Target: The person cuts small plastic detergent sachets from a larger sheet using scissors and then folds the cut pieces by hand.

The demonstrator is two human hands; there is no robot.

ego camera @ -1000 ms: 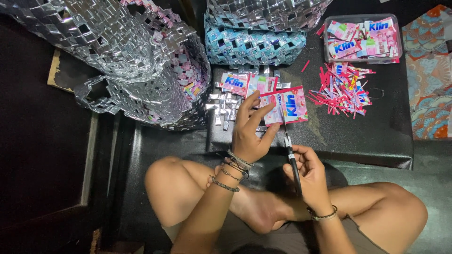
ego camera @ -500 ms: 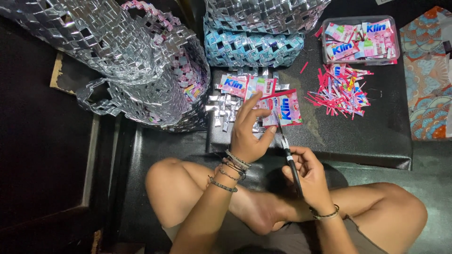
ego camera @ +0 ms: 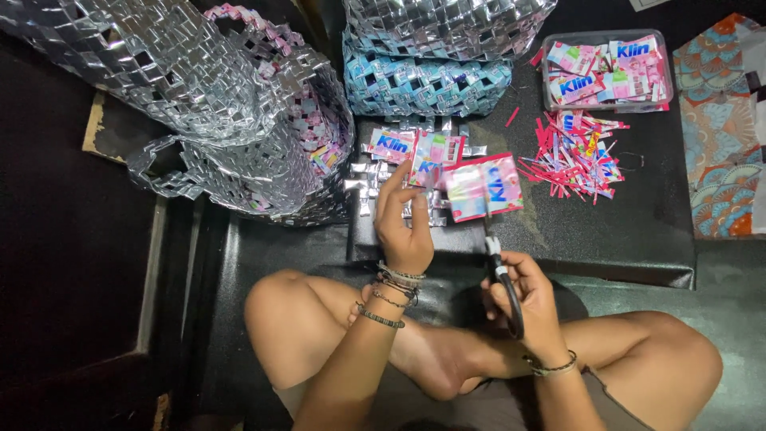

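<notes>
- Two hands work over a black padded surface (ego camera: 622, 239): the left hand (ego camera: 405, 231) pinches a pink-and-blue foil sachet wrapper (ego camera: 482, 185) at its left edge, seemingly to hold it taut near the surface's front edge.
- The right hand (ego camera: 528, 299) is closed around black-handled scissors (ego camera: 499, 267), blades at the wrapper's lower edge.
- Red-pink trimmed strips (ego camera: 570, 156) lie toward the right edge, apparently offcuts.
- A clear plastic tub of wrappers (ego camera: 606, 70) sits at the far right corner.
</notes>
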